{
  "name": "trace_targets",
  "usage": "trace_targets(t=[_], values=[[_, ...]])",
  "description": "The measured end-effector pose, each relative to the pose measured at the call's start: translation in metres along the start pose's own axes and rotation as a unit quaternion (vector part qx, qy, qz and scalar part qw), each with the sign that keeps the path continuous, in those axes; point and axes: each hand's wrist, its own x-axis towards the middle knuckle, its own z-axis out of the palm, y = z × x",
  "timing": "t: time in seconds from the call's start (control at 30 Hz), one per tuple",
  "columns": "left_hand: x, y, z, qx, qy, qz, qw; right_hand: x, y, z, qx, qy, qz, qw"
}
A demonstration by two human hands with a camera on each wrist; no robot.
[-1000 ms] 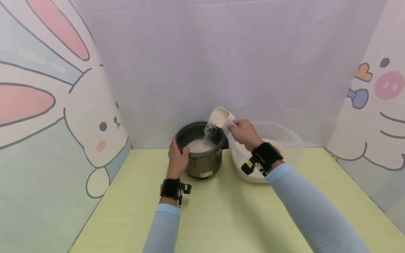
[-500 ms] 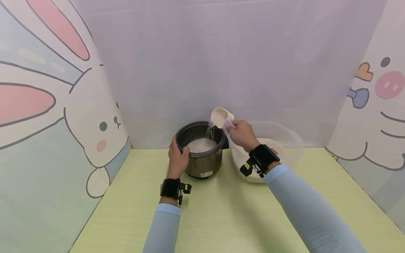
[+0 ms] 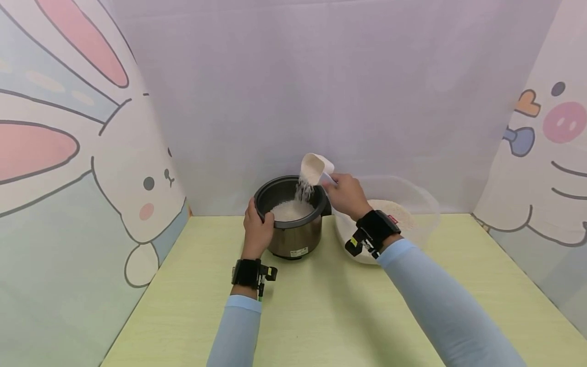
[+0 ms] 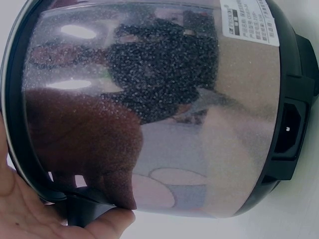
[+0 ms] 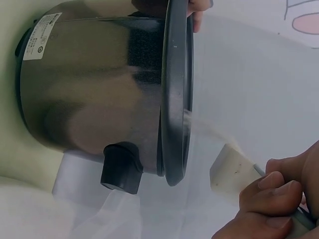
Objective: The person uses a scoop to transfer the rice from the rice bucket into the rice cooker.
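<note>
A brown rice cooker (image 3: 298, 238) with a dark rim stands on the table, white rice (image 3: 292, 210) inside. My left hand (image 3: 258, 233) grips its left side at the rim; the left wrist view shows the thumb by the black side handle (image 4: 82, 211). Over the cooker's right part, my right hand (image 3: 348, 196) holds a white measuring scoop (image 3: 313, 169) by its handle. The scoop is tipped left, and a stream of rice (image 3: 303, 191) falls from it into the cooker. In the right wrist view the fingers (image 5: 271, 196) curl round the scoop's handle.
Right of the cooker sits a whitish rice container (image 3: 341, 237) with rice in it, a clear raised lid (image 3: 426, 204) behind. My right forearm passes over its front. The pale wall (image 3: 293, 112) rises at the table's (image 3: 293, 316) back edge; printed panels flank both sides.
My right hand has moved slightly left with the scoop, which is tipped further. Rice keeps falling, and less shows in the scoop. The left hand and cooker have stayed put.
</note>
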Motion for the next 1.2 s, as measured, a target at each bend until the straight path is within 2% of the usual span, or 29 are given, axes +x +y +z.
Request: trace_targets(t=[0.13,0.23,0.5,0.67,1.2], values=[[0.0,0.0,0.001,0.002,-0.002,0.001,1.0,0.0,-0.001,0.001,-0.045,0.014,-0.052,0.998],[0.001,0.0,0.001,0.002,-0.001,0.001,1.0,0.0,0.001,0.001,-0.063,0.018,-0.071,0.995],[0.001,0.0,0.0,0.007,-0.001,0.001,1.0,0.003,0.002,0.005,-0.086,0.016,-0.064,0.994],[0.0,0.0,0.0,0.004,-0.001,0.0,1.0,0.003,0.002,0.007,-0.1,0.019,-0.075,0.992],[-0.001,0.0,0.0,0.003,-0.002,0.005,1.0,0.0,0.003,0.012,-0.183,0.023,-0.076,0.98]])
